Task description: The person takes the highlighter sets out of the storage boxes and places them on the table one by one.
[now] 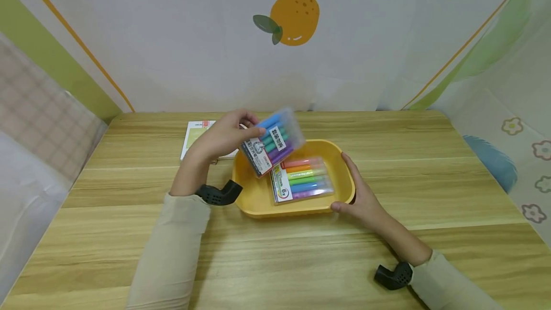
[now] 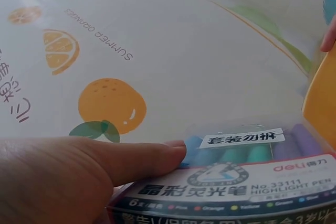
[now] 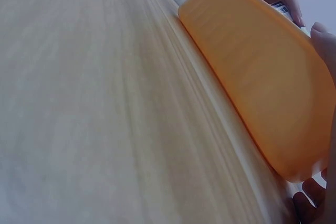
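Note:
My left hand (image 1: 225,137) pinches a clear pack of highlighters (image 1: 275,146) by one edge, tilted over the left part of a yellow plastic basket (image 1: 255,203). Blue, green and purple pens show through its case; in the left wrist view the thumb lies by the label (image 2: 226,188), which reads "HIGHLIGHT PEN". Inside the basket lies a second pack (image 1: 303,183) of rainbow-coloured highlighters, its upper left corner covered by the held pack. At the basket's right end, my right hand (image 1: 365,202) grips the rim and wall, thumb at the near corner, with fingers curled low in the right wrist view.
Behind my left hand, a white and green flat item (image 1: 191,138), partly hidden, lies on the wooden table (image 1: 275,257). A white sheet (image 1: 193,37) printed with oranges hangs beyond the table's far edge. More cloth hangs at both sides.

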A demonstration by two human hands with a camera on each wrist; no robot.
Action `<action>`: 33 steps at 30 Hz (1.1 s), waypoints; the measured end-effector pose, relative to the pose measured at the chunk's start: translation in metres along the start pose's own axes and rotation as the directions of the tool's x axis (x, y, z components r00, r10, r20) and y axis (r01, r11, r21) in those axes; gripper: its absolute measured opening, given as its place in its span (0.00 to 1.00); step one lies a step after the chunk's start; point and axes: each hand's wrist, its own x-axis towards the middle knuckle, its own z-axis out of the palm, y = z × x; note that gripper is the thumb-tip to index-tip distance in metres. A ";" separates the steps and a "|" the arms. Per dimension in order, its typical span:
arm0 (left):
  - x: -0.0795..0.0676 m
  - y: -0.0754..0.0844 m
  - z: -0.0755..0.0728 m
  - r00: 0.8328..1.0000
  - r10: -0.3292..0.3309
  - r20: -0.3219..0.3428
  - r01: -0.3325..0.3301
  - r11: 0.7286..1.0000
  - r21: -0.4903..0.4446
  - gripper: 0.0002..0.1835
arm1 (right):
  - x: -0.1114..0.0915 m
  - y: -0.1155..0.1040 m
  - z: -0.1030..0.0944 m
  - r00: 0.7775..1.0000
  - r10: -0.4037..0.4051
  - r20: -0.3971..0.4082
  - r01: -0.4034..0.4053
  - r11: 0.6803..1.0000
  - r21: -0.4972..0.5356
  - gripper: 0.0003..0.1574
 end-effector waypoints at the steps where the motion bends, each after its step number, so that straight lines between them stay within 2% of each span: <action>1: 0.000 0.000 -0.001 1.000 -0.002 -0.004 0.002 1.000 0.002 0.18 | 0.000 0.000 0.000 1.000 0.000 0.000 0.000 1.000 0.000 0.74; 16: -0.003 -0.002 -0.013 1.000 -0.003 -0.028 0.003 1.000 0.008 0.19 | 0.000 0.001 0.000 1.000 -0.002 -0.001 0.002 1.000 0.017 0.73; 27: -0.004 -0.006 -0.016 0.998 -0.039 -0.046 0.038 0.999 -0.021 0.20 | 0.001 0.001 0.001 1.000 -0.005 0.000 0.005 1.000 0.016 0.73; 33: -0.004 -0.009 -0.018 0.994 -0.072 -0.084 0.069 0.997 -0.034 0.21 | 0.000 0.000 0.001 1.000 0.004 0.005 -0.004 1.000 0.025 0.73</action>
